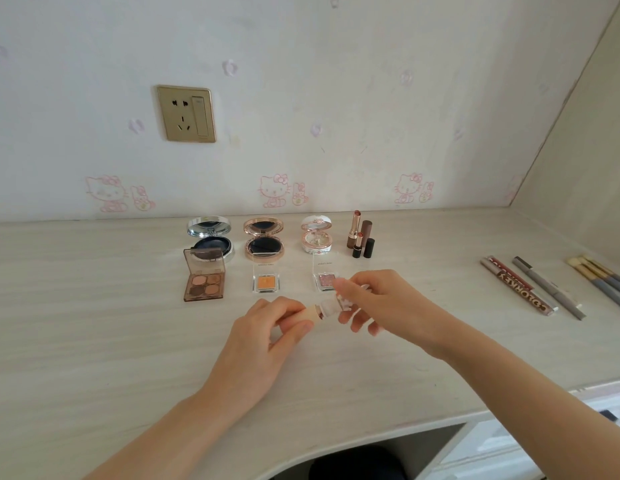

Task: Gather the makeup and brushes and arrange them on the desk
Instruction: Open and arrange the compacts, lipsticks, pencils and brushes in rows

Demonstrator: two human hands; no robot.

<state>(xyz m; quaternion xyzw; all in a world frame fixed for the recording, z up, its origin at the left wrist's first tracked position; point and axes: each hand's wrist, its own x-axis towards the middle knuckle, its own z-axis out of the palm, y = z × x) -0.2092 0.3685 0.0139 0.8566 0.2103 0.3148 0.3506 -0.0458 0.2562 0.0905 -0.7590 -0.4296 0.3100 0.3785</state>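
2 hands met over the middle of the tabletop (94,323), both on 1 small lipstick tube (313,311). left hand (267,327) gripped the beige base, fingers curled round it. right hand (378,303) pinched the clear cap (336,301) between thumb and forefinger, other fingers loosely fanned below. the right hand was blurred, so i could not tell if the cap was seated, half off or free.

risks, as judged:
- the cap could slip from the right-hand pinch and roll on the tabletop toward the front edge, since the hold looked fingertip only.
- a hard tug or twist could jerk a hand forward into the pink single eyeshadow (326,281), which lay just beyond the right hand with its clear lid standing open, or into the orange single eyeshadow (266,282) beside it. either knock would break the tidy row.
- the upright lipsticks (360,239) further back looked tippy; 1 bump would likely topple them.
- a skewed cap could smear the bullet if it was wound up. the bullet was not visible.

position: the tube appeared lifted off the surface, lying roughly level between the 2 hands, base in the left, cap end in the right. it sat on the near side of the eyeshadow row, well apart from the pens (520,287) and brushes (599,275) at far right.
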